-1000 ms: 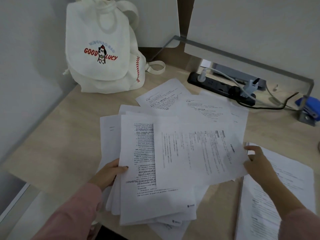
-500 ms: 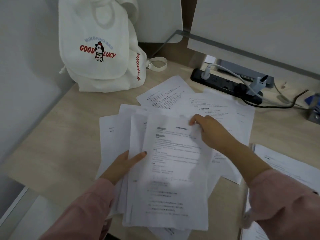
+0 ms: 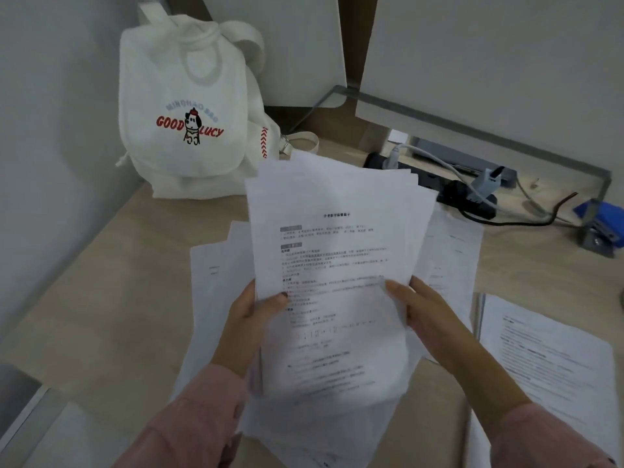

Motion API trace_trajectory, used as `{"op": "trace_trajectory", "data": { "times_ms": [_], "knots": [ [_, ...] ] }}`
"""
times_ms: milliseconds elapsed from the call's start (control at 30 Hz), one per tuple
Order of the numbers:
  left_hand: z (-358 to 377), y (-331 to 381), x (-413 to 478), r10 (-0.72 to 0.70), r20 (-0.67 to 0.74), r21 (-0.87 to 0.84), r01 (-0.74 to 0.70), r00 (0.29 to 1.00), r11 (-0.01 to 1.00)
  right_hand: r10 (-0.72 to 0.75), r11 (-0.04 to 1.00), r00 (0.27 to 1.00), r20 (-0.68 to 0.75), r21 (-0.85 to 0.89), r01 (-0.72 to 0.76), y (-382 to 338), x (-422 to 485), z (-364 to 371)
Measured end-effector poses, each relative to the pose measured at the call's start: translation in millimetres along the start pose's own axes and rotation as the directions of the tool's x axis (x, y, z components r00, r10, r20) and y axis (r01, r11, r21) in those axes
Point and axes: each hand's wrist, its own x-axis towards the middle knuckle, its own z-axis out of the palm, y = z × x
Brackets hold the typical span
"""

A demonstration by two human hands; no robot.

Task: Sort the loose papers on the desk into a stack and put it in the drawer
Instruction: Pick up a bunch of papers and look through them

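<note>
1. L hand (image 3: 250, 319): thumb on the front of the stack (image 3: 337, 258), fingers behind, gripping its left edge. R hand (image 3: 425, 315): same pinch on the right edge.
2. The stack is tilted up toward the viewer, above the desk (image 3: 101, 298). Its top edges are fanned and uneven (not yet squared). The lower edge is blurred, so contact w/ the desk cannot be told.
3. Step in hand, by judgement: squaring. Slacken both grips slightly, tap the bottom edge on the desk, then one side edge. Keep thumbs low so the sheets can slide level.
4. Loose sheets (image 3: 216, 275) lie flat under and beside the stack, L and R. One more doc (image 3: 547, 359) lies near the R forearm. Add these before stowing, a few at a time, to avoid creases.
5. Drawer: not in view. Locate it before moving the stack.
6. Far side: bag (image 3: 182, 123) at back L, power strip (image 3: 472, 201) w/ cables at back R. Keep the stack's top edge clear of the cables.
</note>
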Motion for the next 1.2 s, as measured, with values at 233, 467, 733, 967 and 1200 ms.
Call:
{"op": "trace_trajectory", "data": {
  "times_ms": [233, 467, 733, 967, 1200],
  "knots": [
    [31, 41, 6, 0.221, -0.081, -0.058, -0.226, 0.972, 0.972, -0.353, 0.924, 0.915, -0.193, 0.083, 0.374, -44, -36, -1],
    [47, 50, 6, 0.295, -0.023, 0.003, -0.295, 0.955, 0.956, -0.371, 0.920, 0.881, -0.294, 0.009, 0.391, -36, -41, -6],
    [56, 56, -7, 0.362, -0.006, -0.047, -0.362, 0.932, 0.931, -0.452, 0.867, 0.812, -0.370, 0.030, 0.497, -30, -60, -10],
    [59, 13, -8, 0.167, -0.015, 0.057, -0.166, 0.986, 0.984, -0.205, 0.978, 0.910, -0.361, -0.047, 0.201, -1, -51, -15],
    [69, 26, -18, 0.201, -0.028, 0.032, -0.200, 0.979, 0.979, -0.313, 0.943, 0.890, -0.333, 0.001, 0.332, -8, -66, -25]
  ]
}}
